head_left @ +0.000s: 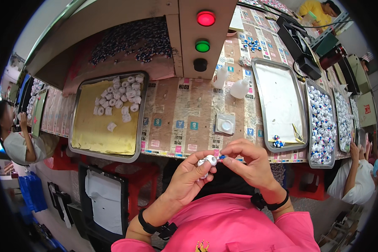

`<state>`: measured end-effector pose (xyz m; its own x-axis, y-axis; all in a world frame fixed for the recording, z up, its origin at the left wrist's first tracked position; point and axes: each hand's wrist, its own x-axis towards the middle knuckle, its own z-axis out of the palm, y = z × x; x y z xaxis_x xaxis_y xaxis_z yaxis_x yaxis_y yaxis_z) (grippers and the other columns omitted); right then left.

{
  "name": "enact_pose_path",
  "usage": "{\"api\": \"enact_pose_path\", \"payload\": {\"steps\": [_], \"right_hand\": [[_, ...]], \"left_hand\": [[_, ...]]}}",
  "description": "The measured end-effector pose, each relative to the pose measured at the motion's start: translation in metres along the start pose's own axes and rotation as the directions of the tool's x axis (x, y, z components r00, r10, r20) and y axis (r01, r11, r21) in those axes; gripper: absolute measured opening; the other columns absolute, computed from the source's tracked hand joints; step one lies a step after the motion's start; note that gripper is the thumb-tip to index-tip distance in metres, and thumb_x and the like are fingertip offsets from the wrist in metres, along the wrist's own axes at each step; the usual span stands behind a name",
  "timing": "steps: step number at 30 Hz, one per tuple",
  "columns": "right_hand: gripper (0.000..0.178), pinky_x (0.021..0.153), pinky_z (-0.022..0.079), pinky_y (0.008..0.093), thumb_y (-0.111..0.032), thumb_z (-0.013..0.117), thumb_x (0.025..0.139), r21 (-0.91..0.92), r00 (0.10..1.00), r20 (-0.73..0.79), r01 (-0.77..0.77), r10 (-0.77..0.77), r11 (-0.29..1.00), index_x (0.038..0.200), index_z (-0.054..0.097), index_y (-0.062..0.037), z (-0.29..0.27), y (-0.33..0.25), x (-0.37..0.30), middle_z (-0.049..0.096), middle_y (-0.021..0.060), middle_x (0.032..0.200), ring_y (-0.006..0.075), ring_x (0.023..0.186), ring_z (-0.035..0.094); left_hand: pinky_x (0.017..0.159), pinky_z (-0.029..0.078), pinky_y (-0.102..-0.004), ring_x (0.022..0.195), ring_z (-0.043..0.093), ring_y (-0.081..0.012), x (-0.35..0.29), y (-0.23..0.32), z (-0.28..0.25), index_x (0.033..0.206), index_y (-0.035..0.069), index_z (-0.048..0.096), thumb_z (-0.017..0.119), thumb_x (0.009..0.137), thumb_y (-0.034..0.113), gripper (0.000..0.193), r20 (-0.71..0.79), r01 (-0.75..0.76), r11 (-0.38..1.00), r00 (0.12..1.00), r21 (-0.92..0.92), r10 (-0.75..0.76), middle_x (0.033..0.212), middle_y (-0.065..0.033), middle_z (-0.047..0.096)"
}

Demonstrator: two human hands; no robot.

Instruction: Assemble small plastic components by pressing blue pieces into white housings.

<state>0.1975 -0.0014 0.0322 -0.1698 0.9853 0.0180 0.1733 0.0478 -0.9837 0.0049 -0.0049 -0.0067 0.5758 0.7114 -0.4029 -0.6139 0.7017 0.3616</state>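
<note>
Left hand [187,178] holds white round parts [211,160]; right hand [253,164] pinches small blue part [222,157] just beside them. Left tray [97,135]: white spools [121,94] toward far end. Two bottles [239,89] upright on table [166,111].

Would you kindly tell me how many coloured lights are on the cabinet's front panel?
2: a red light at the top and a green light below it, above the black knob.

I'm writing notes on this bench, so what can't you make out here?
All in the head view:
White pieces: partly hidden by the left hand; their number is unclear.
Blue piece: partly covered by the right hand.
Dark bits inside the machine: too small to tell apart singly.
Pink shirt: cut off by the lower edge.
</note>
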Motion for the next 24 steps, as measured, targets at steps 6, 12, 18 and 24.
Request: {"api": "enact_pose_path", "payload": {"steps": [6, 12, 18, 24], "right_hand": [[0.02, 0.07, 0.048, 0.0232, -0.006, 0.069, 0.081, 0.041, 1.0, 0.01, -0.029, 0.029, 0.999, 0.101, 0.068, -0.0026, 0.001, 0.005, -0.006, 0.063, 0.0081, 0.093, 0.0121, 0.082, 0.059], [0.019, 0.066, 0.047, 0.0238, -0.007, 0.072, 0.078, -0.006, 0.999, 0.016, 0.039, -0.039, 0.999, 0.097, 0.07, -0.0035, 0.001, 0.008, -0.007, 0.064, 0.0076, 0.086, 0.013, 0.078, 0.059], [0.017, 0.063, 0.045, 0.0241, -0.004, 0.074, 0.075, -0.002, 0.999, 0.006, 0.048, -0.048, 0.999, 0.092, 0.072, -0.0042, 0.004, 0.0, -0.01, 0.062, 0.0048, 0.077, 0.0128, 0.073, 0.057], [0.018, 0.065, 0.044, 0.024, -0.004, 0.074, 0.075, 0.045, 0.999, 0.012, 0.037, -0.038, 0.998, 0.093, 0.072, -0.0039, -0.004, 0.004, -0.012, 0.062, 0.0048, 0.078, 0.0126, 0.074, 0.057]], "left_hand": [[0.065, 0.047, -0.0223, 0.081, 0.058, -0.0097, 0.001, -0.003, 0.002, 0.116, 0.004, 0.054, 0.063, 0.087, 0.008, 0.03, -0.006, 0.008, 1.0, 1.0, 0.03, -0.008, 0.092, -0.0038, 0.06], [0.061, 0.045, -0.0219, 0.074, 0.057, -0.0084, -0.001, -0.005, -0.001, 0.112, 0.005, 0.057, 0.064, 0.086, 0.008, 0.027, 0.009, -0.005, 0.999, 1.0, 0.054, 0.004, 0.089, -0.0033, 0.061], [0.056, 0.042, -0.0225, 0.072, 0.057, -0.008, -0.005, -0.004, 0.005, 0.107, 0.008, 0.061, 0.065, 0.085, 0.007, 0.022, 0.014, -0.017, 0.995, 1.0, 0.094, 0.015, 0.089, -0.0033, 0.063], [0.055, 0.043, -0.0225, 0.07, 0.054, -0.0092, -0.002, -0.005, 0.01, 0.107, 0.004, 0.06, 0.066, 0.083, 0.002, 0.024, -0.011, 0.003, 0.996, 1.0, 0.092, -0.002, 0.09, -0.0049, 0.061]]}}
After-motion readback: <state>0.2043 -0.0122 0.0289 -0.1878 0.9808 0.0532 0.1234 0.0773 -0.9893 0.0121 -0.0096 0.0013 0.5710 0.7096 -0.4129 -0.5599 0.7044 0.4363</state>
